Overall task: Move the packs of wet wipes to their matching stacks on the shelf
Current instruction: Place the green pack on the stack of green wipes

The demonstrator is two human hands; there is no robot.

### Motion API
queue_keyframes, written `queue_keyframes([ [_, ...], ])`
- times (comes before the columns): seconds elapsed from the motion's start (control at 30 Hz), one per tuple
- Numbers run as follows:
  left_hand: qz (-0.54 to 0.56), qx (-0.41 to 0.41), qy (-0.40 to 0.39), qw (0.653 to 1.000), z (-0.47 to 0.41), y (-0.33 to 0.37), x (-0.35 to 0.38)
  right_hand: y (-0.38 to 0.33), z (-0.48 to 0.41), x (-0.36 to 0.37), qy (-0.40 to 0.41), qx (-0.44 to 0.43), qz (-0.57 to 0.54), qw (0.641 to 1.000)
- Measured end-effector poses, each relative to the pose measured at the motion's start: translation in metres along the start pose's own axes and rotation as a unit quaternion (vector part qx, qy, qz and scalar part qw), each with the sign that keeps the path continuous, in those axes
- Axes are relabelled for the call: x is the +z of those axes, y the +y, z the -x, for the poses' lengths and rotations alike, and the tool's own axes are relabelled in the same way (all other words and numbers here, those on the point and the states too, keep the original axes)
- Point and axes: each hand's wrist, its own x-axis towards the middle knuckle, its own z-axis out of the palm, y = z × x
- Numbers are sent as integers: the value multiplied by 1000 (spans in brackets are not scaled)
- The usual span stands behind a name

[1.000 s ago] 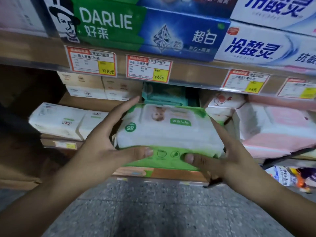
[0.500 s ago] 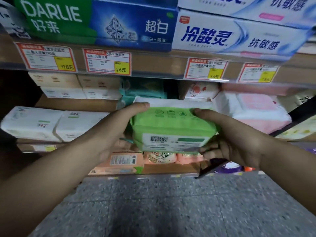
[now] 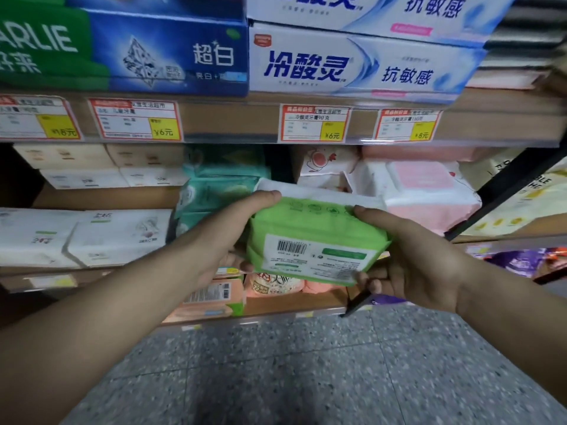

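One green pack of wet wipes [image 3: 310,240] held in the air in front of the middle shelf [image 3: 101,197], between both hands. Left hand [image 3: 214,237] clamped on its left end, thumb over the top edge. Right hand [image 3: 408,259] clamped on its right end, thumb on top, fingers [image 3: 372,285] curled under the near lower corner.

Pack's long axis runs left to right. Underside with barcode label faces the camera; white top face tilts away toward the shelf, far edge raised.

Counts on the middle shelf: two teal packs [image 3: 221,185] stacked just behind the left hand; two pink-and-white packs [image 3: 423,191] to the right, one above the other; one white pack with a red chick print [image 3: 325,167] between teal and pink, far back. Left side: two white packs [image 3: 82,237] near the front, four white boxes [image 3: 98,167] behind them, two over two.

Upper shelf edge carries four price tags [image 3: 314,122]. Above them, toothpaste cartons [image 3: 352,62], count unclear. Lower shelf shows peach packs [image 3: 214,299], blurred. Speckled floor [image 3: 276,378] below.
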Motion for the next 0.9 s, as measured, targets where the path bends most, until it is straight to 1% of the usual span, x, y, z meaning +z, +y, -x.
queue_keyframes([
  [0.1,17,-11,-17,1000,-1,-23,6,17,0,-6,-6,5,-10,1000],
  [0.23,2,7,-54,999,4,-51,11,43,4,-16,-14,32,-22,999],
  [0.4,19,24,-55,998,1,-61,16,60,4,-27,-49,3,-40,998],
  [0.47,36,38,-55,997,-2,-63,15,63,1,-29,-64,-21,-38,997],
  [0.57,46,61,-53,996,-4,-63,12,66,-4,-32,-93,-80,-42,992],
  [0.7,43,107,-70,991,-7,-70,9,67,-8,-29,-169,-157,-29,972],
  [0.8,18,155,-71,985,-6,-73,11,70,-16,-26,-165,-200,-10,966],
  [0.9,1,171,-54,984,-7,-72,14,66,-23,-20,-151,-249,43,956],
])
